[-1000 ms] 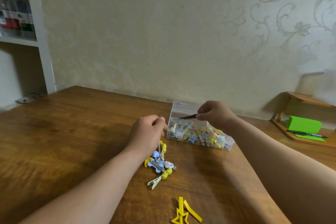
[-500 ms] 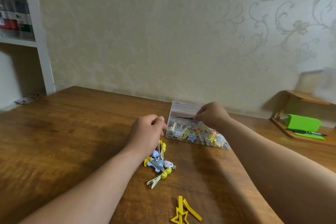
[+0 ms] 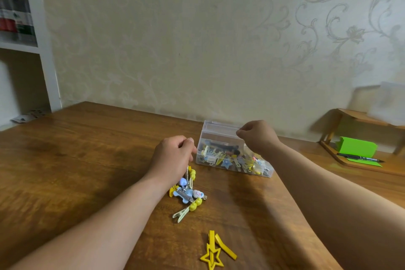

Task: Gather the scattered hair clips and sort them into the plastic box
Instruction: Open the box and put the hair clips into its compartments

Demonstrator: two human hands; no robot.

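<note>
Wooden tray (image 3: pixel 350 163) with green paper (image 3: pixel 357 146) lies well to the right. Star clip (image 3: pixel 212 256) lies nearest you. Your left hand (image 3: pixel 174 159) pinches the hair clips (image 3: pixel 187 193) beside the plastic box (image 3: pixel 219 131). Your right hand (image 3: pixel 257 137) is curled over the box with nothing visible in it.

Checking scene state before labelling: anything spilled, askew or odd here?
Nothing damaged. A heap of small yellow and blue hair clips lies loose on the brown wooden table below the left hand, which holds one, and a yellow star-shaped clip sits apart, nearer the camera. The clear plastic box stands skewed to the wall.
</note>
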